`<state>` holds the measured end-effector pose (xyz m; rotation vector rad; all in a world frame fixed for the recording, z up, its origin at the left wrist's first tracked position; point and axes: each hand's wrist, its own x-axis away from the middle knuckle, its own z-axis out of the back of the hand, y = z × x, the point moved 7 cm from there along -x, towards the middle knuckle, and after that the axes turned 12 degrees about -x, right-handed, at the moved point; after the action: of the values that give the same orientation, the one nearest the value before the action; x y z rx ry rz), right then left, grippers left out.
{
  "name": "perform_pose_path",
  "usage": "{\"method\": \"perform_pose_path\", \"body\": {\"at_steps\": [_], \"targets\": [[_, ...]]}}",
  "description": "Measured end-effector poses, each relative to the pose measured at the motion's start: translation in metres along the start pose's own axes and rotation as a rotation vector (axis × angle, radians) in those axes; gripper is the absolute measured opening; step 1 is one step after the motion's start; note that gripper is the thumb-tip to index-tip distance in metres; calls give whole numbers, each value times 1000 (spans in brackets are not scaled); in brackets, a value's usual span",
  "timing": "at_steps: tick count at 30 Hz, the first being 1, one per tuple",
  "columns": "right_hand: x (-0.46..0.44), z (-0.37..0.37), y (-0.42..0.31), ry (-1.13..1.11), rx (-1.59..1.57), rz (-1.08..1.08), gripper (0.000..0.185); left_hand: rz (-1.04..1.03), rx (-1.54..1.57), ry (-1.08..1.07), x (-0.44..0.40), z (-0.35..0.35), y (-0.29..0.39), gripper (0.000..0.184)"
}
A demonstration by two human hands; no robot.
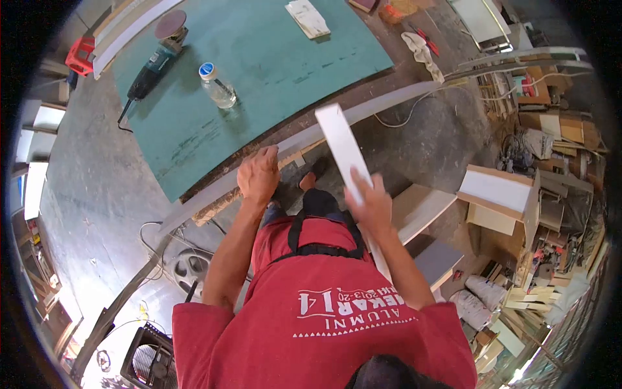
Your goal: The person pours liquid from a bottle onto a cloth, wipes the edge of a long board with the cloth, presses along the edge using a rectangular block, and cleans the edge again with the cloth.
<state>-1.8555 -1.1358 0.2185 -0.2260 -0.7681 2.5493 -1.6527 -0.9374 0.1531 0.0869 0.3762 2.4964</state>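
My right hand point(370, 202), slightly blurred, is closed around a long narrow white board point(343, 142). The board slants up and away from my body, its far end over the edge of the green-topped worktable point(285, 84). My left hand point(258, 175) is curled with the fingers bent in, beside the table's front edge; whatever may be inside it is hidden. A capped clear plastic bottle point(218, 87) stands on the table. Farther left lies a power sander point(157, 61) with a round disc. A folded white cloth or paper point(308, 19) lies toward the back.
A white glove point(420, 53) and red-handled tool point(424, 40) lie at the right. Wooden cabinet boxes point(495, 194) and scrap wood point(508, 318) crowd the right side. A black fan point(152, 363) stands lower left, with cables point(150, 249) on the floor. A red stool point(79, 57) is upper left.
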Motion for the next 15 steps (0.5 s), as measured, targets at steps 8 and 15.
{"method": "perform_pose_path", "body": {"at_steps": [8, 15], "targets": [[-90, 2, 21, 111, 49, -98, 57, -9, -25, 82, 4, -3, 3, 36], [13, 11, -4, -160, 22, 28, 62, -42, -14, 68, 6, 6, 10, 40]]}}
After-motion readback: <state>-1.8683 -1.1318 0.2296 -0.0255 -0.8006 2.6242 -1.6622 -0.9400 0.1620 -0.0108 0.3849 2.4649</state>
